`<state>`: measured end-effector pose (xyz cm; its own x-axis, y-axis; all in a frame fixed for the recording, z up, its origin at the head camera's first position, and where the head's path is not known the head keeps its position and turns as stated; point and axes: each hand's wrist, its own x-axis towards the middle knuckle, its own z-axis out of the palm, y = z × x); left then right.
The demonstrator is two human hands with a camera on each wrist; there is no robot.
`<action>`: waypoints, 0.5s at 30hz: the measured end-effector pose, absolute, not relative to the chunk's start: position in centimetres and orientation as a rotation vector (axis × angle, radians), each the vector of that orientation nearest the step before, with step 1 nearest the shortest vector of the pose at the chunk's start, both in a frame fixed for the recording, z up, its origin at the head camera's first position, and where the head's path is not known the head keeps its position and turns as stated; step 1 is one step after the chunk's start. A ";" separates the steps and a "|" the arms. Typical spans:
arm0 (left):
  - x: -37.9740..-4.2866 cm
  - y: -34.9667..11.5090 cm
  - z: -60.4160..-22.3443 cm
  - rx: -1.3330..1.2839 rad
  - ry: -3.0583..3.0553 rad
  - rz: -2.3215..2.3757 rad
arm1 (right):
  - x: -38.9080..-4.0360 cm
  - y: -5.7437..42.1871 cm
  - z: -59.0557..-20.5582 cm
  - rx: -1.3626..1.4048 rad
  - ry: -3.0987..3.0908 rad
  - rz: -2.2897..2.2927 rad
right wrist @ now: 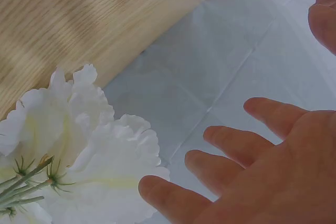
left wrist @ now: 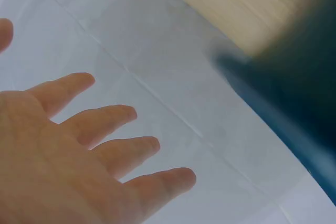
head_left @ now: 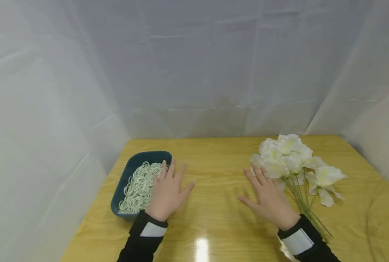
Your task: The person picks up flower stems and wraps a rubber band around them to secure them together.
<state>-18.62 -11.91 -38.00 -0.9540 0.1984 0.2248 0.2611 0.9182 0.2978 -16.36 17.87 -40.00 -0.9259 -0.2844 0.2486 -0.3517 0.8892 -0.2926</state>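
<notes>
My left hand (head_left: 167, 194) is held with its fingers spread beside a dark blue bin (head_left: 117, 193), covering part of its right side. Many pale rubber bands (head_left: 142, 187) lie inside that bin. On the right, my right hand (head_left: 271, 202), fingers also spread, is just left of a bunch of white artificial flowers (head_left: 291, 153) with thin green stems (head_left: 307, 211). Neither hand holds anything. In the left wrist view the fingers (left wrist: 113, 119) stand apart from the blurred blue bin (left wrist: 294, 93). The right wrist view shows white petals (right wrist: 105, 156) close to the fingers (right wrist: 226, 140).
A light wooden table (head_left: 214, 189) carries everything. White sheeting (head_left: 194, 72) hangs behind it and along both sides. One flower (head_left: 325, 180) splays out to the right of the bunch. Something pale (head_left: 287, 251), partly hidden, lies under the right forearm.
</notes>
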 end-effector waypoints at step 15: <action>-18.1 -14.1 -37.8 -0.248 -2.929 -0.556 | -16.1 24.5 -40.4 0.055 -2.820 0.449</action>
